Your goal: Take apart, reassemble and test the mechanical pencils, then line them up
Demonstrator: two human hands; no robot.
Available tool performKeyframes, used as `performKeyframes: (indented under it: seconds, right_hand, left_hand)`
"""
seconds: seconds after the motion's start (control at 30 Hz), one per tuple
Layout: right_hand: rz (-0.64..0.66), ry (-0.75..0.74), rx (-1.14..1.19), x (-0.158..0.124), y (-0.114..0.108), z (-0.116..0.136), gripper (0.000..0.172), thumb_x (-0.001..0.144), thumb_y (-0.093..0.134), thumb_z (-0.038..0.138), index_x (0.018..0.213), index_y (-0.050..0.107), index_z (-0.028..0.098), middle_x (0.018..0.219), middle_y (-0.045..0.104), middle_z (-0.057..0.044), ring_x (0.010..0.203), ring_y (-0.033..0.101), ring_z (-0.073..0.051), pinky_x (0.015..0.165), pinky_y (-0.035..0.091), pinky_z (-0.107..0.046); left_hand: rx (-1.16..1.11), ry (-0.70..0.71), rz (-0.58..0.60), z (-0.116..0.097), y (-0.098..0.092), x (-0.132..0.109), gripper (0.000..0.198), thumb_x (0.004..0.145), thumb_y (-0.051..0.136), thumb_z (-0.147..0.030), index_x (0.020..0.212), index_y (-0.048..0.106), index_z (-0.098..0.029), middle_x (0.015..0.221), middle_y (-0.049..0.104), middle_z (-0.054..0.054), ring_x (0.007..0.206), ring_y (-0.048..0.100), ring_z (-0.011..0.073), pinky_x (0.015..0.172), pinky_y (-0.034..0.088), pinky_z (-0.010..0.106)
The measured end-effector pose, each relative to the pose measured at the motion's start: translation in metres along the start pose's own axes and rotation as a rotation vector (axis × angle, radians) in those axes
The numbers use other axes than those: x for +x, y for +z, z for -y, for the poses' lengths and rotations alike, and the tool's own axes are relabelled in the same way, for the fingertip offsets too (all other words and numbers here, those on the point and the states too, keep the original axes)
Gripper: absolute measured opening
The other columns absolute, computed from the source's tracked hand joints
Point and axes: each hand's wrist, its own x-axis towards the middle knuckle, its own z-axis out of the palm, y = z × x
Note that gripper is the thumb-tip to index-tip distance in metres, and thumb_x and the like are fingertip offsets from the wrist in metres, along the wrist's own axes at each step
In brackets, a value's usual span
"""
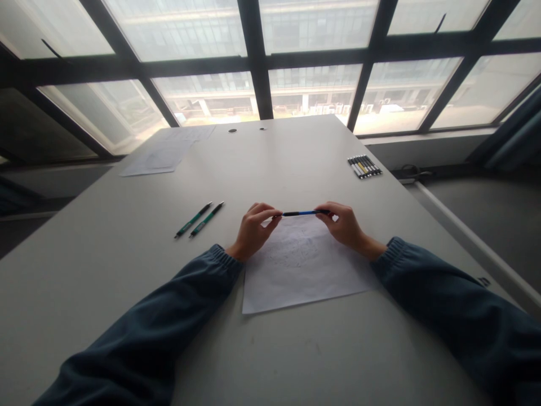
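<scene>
Matt paper sheet (304, 270), glossy plastic pen (301, 213), smooth matt table (105, 254).

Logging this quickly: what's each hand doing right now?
Left hand: closed on one end of the blue pen.
Right hand: closed on the pen's other end, above the paper.

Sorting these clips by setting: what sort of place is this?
Likely an office or study room: a large plain table by tall windows, with paper and pens laid out.

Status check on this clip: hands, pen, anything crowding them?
Left hand and right hand pinch opposite ends of blue pen, level above paper sheet. Two green pens lie apart, left.
</scene>
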Motion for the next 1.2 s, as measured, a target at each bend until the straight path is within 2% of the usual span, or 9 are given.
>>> performKeyframes:
  seconds: [0.43, 0.7, 0.9, 1.03, 1.2]
  right_hand:
    - [-0.015, 0.060, 0.027, 0.002, -0.006, -0.006, 0.015, 0.088, 0.069, 0.032, 0.094, 0.075, 0.020, 0.090, 0.072, -0.006, 0.082, 0.068, -0.019, 0.064, 0.054, -0.029]
    - [-0.066, 0.082, 0.018, 0.003, -0.025, -0.017, 0.014, 0.088, 0.070, 0.030, 0.095, 0.076, 0.020, 0.096, 0.070, -0.006, 0.085, 0.067, -0.019, 0.064, 0.053, -0.028]
    - [-0.181, 0.106, -0.070, -0.001, -0.040, -0.030, 0.014, 0.085, 0.071, 0.028, 0.095, 0.078, 0.021, 0.097, 0.067, -0.006, 0.086, 0.064, -0.019, 0.063, 0.052, -0.029]
    - [-0.200, 0.111, -0.073, -0.001, -0.040, -0.033, 0.015, 0.085, 0.071, 0.027, 0.096, 0.079, 0.020, 0.094, 0.068, -0.007, 0.085, 0.064, -0.020, 0.067, 0.051, -0.032]
    - [-0.154, 0.106, -0.095, 0.000, -0.031, -0.030, 0.014, 0.084, 0.072, 0.028, 0.095, 0.079, 0.022, 0.092, 0.071, -0.006, 0.089, 0.064, -0.023, 0.074, 0.051, -0.037]
  left_hand:
    - [0.038, -0.011, -0.047, 0.001, -0.001, -0.001, 0.014, 0.095, 0.065, -0.030, 0.093, 0.075, -0.022, 0.088, 0.070, 0.005, 0.084, 0.063, 0.0176, 0.078, 0.053, 0.034]
    - [0.077, -0.071, -0.083, 0.005, -0.003, -0.003, 0.013, 0.095, 0.064, -0.028, 0.093, 0.075, -0.021, 0.089, 0.071, 0.004, 0.085, 0.062, 0.0177, 0.079, 0.052, 0.034]
    - [0.043, -0.117, -0.086, 0.005, -0.001, -0.004, 0.013, 0.095, 0.064, -0.028, 0.093, 0.075, -0.021, 0.089, 0.070, 0.005, 0.084, 0.063, 0.0173, 0.071, 0.053, 0.030]
    - [0.043, -0.121, -0.083, 0.005, -0.002, -0.004, 0.012, 0.094, 0.064, -0.027, 0.092, 0.074, -0.020, 0.089, 0.070, 0.004, 0.085, 0.063, 0.0172, 0.071, 0.052, 0.030]
    - [0.016, -0.058, -0.060, 0.001, -0.002, -0.002, 0.011, 0.094, 0.065, -0.026, 0.091, 0.074, -0.020, 0.087, 0.070, 0.004, 0.084, 0.063, 0.0170, 0.077, 0.053, 0.032]
